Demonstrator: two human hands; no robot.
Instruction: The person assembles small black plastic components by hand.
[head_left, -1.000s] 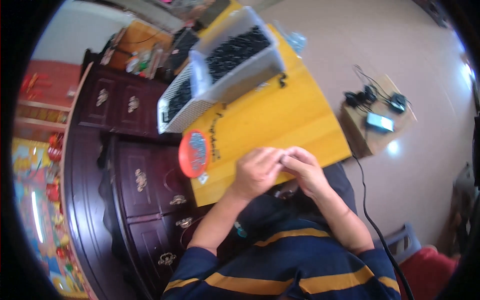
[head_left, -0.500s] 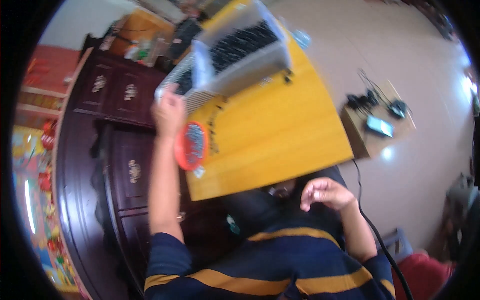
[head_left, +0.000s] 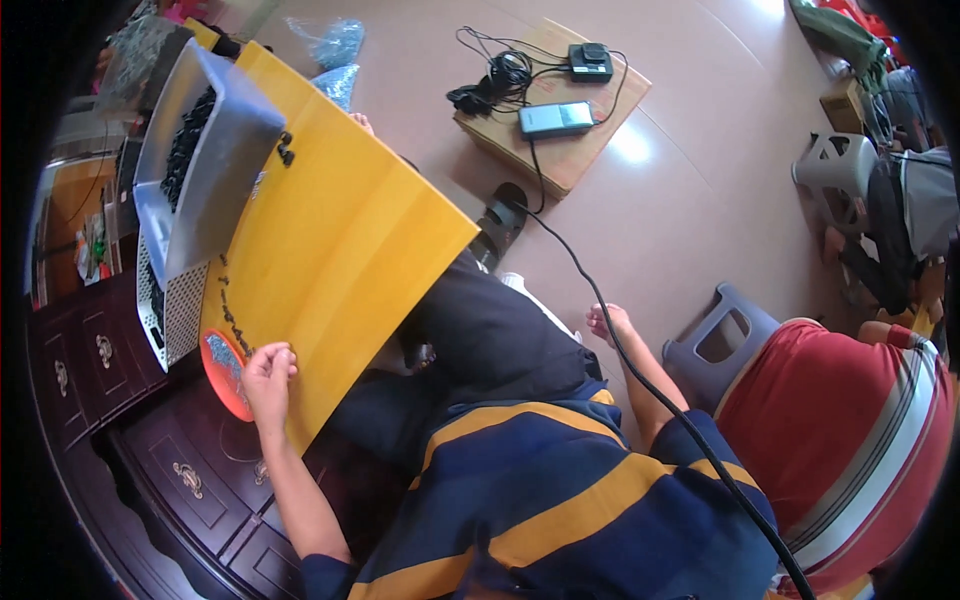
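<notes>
The person's left hand (head_left: 270, 388) is just beside an orange dish (head_left: 224, 392) at the left edge of a yellow surface (head_left: 370, 240). Its fingers curl in, thumb near forefinger; whether anything is pinched between them cannot be told. The right hand (head_left: 610, 325) is well apart, out past the right thigh over the floor, fingers loosely bent; whether it holds anything is unclear.

Working well here calls for a light fingertip pinch, with the left wrist kept off the dish's rim, since a knock could tip it, and the sleeve and palm clear of the loose line beside it.

The dish is round and shallow, holding a heap of small blue-grey pieces (head_left: 224, 355). Small black pieces (head_left: 233, 325) form an uneven line next to it. Beyond stand a white perforated basket (head_left: 184, 310) and a translucent grey tub (head_left: 230, 150) with dark pieces inside.
</notes>
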